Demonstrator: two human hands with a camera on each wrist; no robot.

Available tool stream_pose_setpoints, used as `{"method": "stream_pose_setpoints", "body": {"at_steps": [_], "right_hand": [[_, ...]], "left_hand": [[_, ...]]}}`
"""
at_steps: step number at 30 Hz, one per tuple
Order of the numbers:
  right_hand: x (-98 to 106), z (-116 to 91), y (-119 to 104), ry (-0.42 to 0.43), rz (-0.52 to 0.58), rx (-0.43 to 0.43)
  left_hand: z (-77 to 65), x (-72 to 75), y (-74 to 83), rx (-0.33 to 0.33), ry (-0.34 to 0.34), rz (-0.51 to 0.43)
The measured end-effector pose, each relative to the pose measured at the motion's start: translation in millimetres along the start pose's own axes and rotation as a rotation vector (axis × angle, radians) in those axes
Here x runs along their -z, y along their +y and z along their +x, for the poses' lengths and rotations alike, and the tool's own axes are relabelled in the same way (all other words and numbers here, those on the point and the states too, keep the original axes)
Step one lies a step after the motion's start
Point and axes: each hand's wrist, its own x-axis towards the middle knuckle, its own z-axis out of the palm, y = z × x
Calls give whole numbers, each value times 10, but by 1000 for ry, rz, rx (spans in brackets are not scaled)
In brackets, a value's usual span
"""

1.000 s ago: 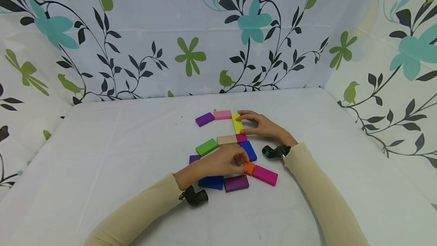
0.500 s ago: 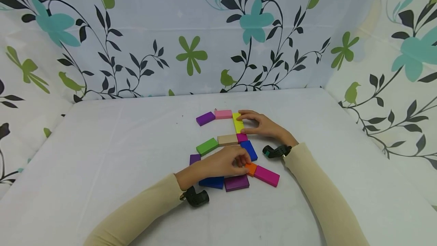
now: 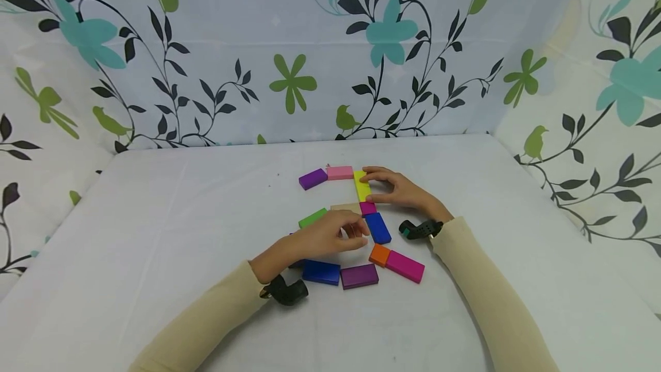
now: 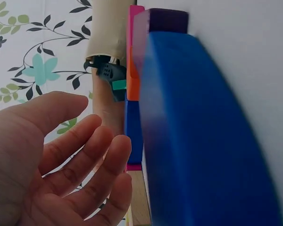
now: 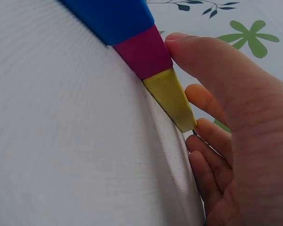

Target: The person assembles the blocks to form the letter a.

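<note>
In the head view, my left hand hovers over the middle of a layout of coloured wooden blocks, fingers loosely bent and holding nothing. Just right of its fingertips lie an orange block and a blue block. My right hand rests beside the yellow block, its index finger and thumb touching its far and near ends. A small magenta block abuts the yellow one. Close to the left wrist camera stands a large blue block. The left hand partly covers the green block and beige block.
A violet block and a pink block lie at the back. In front are a dark blue block, a purple block and a long magenta block. A white cloth covers the table; patterned fabric hangs behind.
My left hand has let go of the orange block and drawn back to the left, above the layout. The right hand stays by the yellow block. The view has shifted slightly.
</note>
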Motion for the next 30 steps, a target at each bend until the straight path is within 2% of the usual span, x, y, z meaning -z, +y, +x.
{"method": "stream_pose_setpoints", "body": {"at_steps": [5,14,23,30], "right_hand": [[-4,4,-1,-4,0,-11],[1,25,6,-4,-12,-9],[-21,36,12,5,-7,-22],[-11,17,1,3,-23,-21]], "left_hand": [[-139,12,-13,41,-49,18],[-360,-28,31,73,-101,82],[-409,-76,28,25,-101,190],[-408,-87,2,9,-93,193]]}}
